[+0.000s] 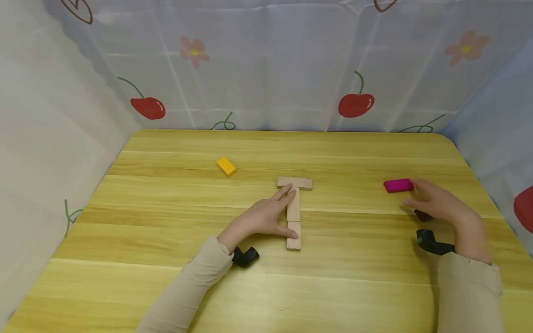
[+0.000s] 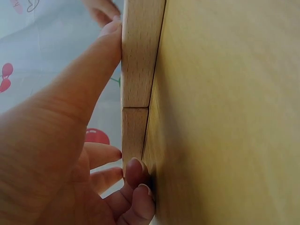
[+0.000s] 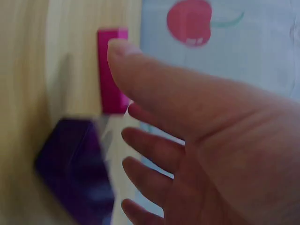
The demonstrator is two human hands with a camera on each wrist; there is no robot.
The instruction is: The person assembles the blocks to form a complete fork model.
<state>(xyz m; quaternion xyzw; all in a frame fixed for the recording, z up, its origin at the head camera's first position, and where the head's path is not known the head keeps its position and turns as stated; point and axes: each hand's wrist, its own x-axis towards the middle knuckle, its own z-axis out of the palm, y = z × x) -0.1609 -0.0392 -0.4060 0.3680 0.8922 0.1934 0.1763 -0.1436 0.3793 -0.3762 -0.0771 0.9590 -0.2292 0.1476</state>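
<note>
Three plain wooden blocks lie flat in a T in the head view: a crosspiece block (image 1: 303, 184) at the far end, then a middle block (image 1: 294, 210) and a near block (image 1: 293, 244) end to end. My left hand (image 1: 262, 217) rests over them from the left, its thumb on the near block and its fingertips by the far end of the middle block. On the right, my right hand (image 1: 445, 203), slightly blurred, hovers with its fingers spread and nothing held. A dark purple block (image 3: 79, 164) lies partly hidden under it; a magenta block (image 1: 397, 186) is by its fingertips.
A yellow block (image 1: 226, 167) lies at the back left of the wooden table (image 1: 166, 222). Behind the table hangs a pale curtain (image 1: 258, 78) printed with cherries and flowers. Black wrist-worn pieces (image 1: 433, 244) sit close to the tabletop.
</note>
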